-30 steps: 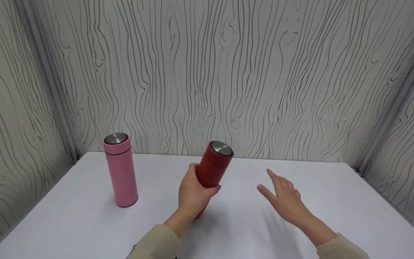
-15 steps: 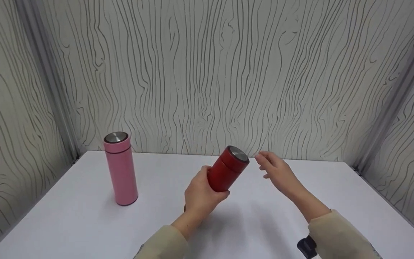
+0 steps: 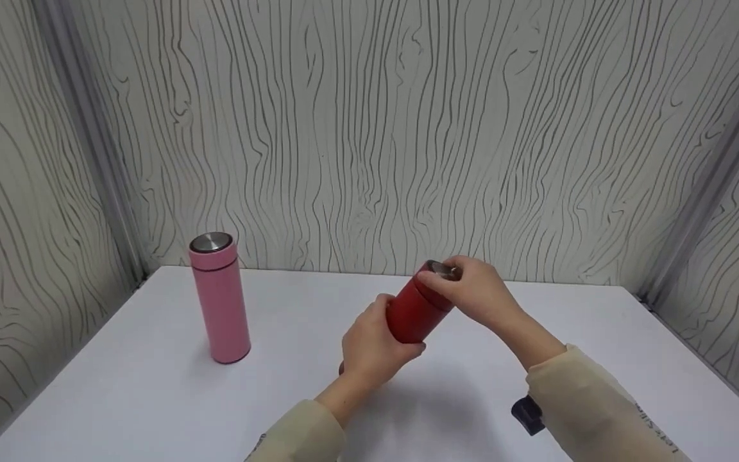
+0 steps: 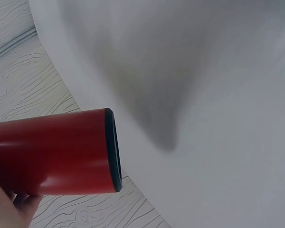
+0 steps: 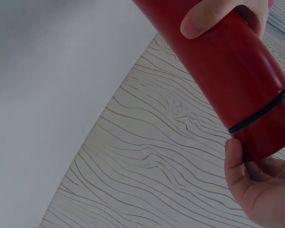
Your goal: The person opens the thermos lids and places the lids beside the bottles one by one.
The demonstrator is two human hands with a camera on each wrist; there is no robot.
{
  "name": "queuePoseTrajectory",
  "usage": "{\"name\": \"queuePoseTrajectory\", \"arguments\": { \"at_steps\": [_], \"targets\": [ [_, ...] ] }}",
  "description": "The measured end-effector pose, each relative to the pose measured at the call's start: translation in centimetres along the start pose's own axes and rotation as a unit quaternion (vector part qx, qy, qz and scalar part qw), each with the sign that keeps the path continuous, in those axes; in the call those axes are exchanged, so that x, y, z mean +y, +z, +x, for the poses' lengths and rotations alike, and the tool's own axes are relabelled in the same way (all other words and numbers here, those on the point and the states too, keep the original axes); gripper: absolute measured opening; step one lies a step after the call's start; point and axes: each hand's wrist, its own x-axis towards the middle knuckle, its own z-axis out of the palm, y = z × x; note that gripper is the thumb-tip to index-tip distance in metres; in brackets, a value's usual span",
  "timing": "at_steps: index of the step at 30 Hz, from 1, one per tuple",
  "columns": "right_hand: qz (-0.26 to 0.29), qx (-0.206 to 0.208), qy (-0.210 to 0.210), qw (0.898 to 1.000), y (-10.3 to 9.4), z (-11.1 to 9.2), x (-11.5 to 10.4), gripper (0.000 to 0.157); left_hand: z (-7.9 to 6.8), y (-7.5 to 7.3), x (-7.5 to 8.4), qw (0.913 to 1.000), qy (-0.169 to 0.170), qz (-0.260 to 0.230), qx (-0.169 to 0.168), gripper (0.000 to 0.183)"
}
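Gripping the tilted red bottle [image 3: 413,316] above the white table [image 3: 299,321] with left hand [image 3: 376,344], pinching its cap [image 5: 270,130] with right hand [image 3: 482,292]. Probably best to hold the bottle steady and to twist evenly around its axis.

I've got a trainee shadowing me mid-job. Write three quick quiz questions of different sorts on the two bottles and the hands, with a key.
1. Which hand grips the body of the red thermos bottle?
2. Fill the gap: the pink thermos bottle stands ____ on the white table.
3. Where are the fingers of the right hand?
a) flat on the table
b) on the red thermos bottle's cap
c) around the pink thermos bottle

Key:
1. The left hand.
2. upright
3. b
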Motion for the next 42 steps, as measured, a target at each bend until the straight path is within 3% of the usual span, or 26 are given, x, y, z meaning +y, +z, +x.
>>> {"name": "queuePoseTrajectory", "arguments": {
  "at_steps": [5,10,15,19,21,24,28,30,34,37,42],
  "targets": [
    [-0.007,-0.014,-0.027,1.000,-0.2,-0.1,0.2,0.047,0.2,-0.2,-0.1,0.9997,-0.004,-0.006,-0.025,0.062],
    [0.008,-0.066,-0.060,0.996,-1.0,-0.2,0.3,0.053,0.4,-0.3,0.0,0.9983,-0.017,-0.024,-0.051,0.061],
    [-0.026,-0.080,-0.013,0.996,-1.7,-0.1,-0.3,0.069,0.5,-0.3,0.2,0.9980,-0.016,-0.031,-0.052,0.061],
    [-0.054,-0.067,0.027,0.996,-1.8,-0.1,-0.8,0.063,0.4,-0.3,0.2,0.9988,-0.007,-0.023,-0.043,0.060],
    [-0.062,-0.068,0.025,0.995,-1.9,-0.2,-1.1,0.055,0.4,-0.3,0.1,0.9991,0.002,-0.013,-0.040,0.059],
    [-0.063,-0.089,-0.010,0.994,-2.1,-0.3,-1.2,0.045,0.5,-0.4,0.0,0.9988,0.011,-0.007,-0.047,0.058],
    [-0.049,-0.128,-0.057,0.989,-2.7,-0.4,-1.2,0.051,0.6,-0.5,0.0,0.9987,0.007,0.002,-0.050,0.059],
    [-0.056,-0.129,-0.050,0.989,-2.9,-0.4,-1.3,0.060,0.7,-0.5,0.1,0.9988,0.002,0.005,-0.048,0.060],
    [-0.095,-0.094,0.004,0.991,-2.9,-0.4,-1.6,0.071,0.7,-0.6,0.2,0.9988,-0.008,0.009,-0.048,0.062],
    [-0.097,-0.088,0.021,0.991,-2.8,-0.2,-1.7,0.061,0.6,-0.7,0.2,0.9985,-0.013,0.007,-0.054,0.062],
    [-0.063,-0.131,-0.033,0.989,-3.2,-0.3,-1.3,0.048,0.4,-0.8,0.2,0.9980,-0.014,0.002,-0.061,0.063]
  ]
}}
